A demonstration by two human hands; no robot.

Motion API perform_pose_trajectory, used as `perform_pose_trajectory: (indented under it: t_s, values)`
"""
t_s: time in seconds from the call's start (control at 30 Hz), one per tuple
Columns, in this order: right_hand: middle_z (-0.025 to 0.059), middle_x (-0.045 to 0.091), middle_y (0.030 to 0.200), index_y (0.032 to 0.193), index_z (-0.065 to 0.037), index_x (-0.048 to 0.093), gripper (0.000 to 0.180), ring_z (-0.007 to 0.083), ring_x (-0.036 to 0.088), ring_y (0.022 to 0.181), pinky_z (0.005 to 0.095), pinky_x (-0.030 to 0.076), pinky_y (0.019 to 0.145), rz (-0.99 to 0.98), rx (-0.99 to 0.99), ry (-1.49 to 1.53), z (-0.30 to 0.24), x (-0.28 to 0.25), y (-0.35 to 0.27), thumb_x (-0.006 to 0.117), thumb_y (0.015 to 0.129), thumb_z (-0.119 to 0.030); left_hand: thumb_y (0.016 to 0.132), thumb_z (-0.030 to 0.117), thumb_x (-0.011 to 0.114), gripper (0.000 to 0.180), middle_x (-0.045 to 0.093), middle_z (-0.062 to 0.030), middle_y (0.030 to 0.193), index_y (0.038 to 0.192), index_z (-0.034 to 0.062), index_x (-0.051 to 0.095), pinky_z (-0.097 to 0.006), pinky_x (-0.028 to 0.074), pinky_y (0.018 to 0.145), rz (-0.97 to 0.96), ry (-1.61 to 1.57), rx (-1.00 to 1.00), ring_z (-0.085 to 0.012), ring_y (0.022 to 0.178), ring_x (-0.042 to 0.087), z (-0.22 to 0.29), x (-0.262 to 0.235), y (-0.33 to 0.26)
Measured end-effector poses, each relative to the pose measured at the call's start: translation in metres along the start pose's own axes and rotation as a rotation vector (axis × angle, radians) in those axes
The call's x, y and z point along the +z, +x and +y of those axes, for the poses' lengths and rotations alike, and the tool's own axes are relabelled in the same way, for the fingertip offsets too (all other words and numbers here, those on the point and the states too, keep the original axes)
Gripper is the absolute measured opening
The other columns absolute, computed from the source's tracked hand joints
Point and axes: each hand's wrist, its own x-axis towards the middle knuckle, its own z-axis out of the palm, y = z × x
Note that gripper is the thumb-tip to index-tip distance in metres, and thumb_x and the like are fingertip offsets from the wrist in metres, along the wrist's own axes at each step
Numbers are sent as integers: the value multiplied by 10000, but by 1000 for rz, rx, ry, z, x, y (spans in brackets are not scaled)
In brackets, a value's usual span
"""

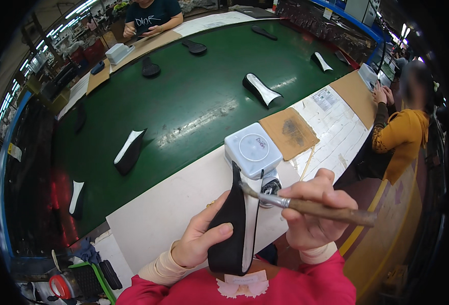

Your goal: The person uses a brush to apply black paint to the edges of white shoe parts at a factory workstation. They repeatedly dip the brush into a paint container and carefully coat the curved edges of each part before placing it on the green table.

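Left hand grips black shoe upper — white box just behind.

A green conveyor belt carries black shoe soles, bordered by a white bench.

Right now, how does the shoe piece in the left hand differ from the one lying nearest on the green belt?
The held shoe piece is gripped upright by the left hand, under the right hand's brush. The belt shoe piece lies untouched on the green belt. The held one looks bigger, being nearer. Both are black with white.
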Motion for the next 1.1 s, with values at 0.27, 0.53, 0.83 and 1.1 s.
perform_pose_trajectory:
  t_s: [0.27, 0.53, 0.83, 1.1]
  values:
    - [140, 632, 847, 1246, -25, 312, 651, 146, 570, 713, 315, 378, 810, 138, 201, 304, -4, -7, 6, 711, 732, -6, 868, 90, 541, 587, 478, -99, 1255, 1377, -38, 278, -277, 354, 954, -105, 21, -65, -154, 1138, 458, 1, -5, -4]
    - [142, 621, 827, 1256, 46, 320, 562, 139, 578, 772, 236, 448, 724, 391, 439, 620, -3, -10, 25, 647, 808, -48, 859, 134, 549, 549, 365, -177, 1366, 1332, -61, 350, -332, 260, 1034, -255, 234, -9, -241, 1244, 370, 4, -7, -2]
    - [108, 628, 862, 1227, 42, 368, 497, 116, 585, 807, 231, 449, 745, 427, 540, 742, 0, -5, 29, 630, 807, -7, 849, 156, 553, 532, 356, -203, 1369, 1313, -49, 392, -366, 225, 1052, -346, 339, 61, -301, 1278, 334, 8, -9, 1]
    - [118, 628, 855, 1231, 44, 368, 493, 123, 583, 785, 237, 450, 728, 436, 617, 696, -2, -9, 33, 621, 813, -21, 847, 138, 546, 505, 365, -213, 1358, 1299, -44, 413, -385, 253, 1036, -426, 500, 252, -328, 1263, 354, 10, -11, 10]
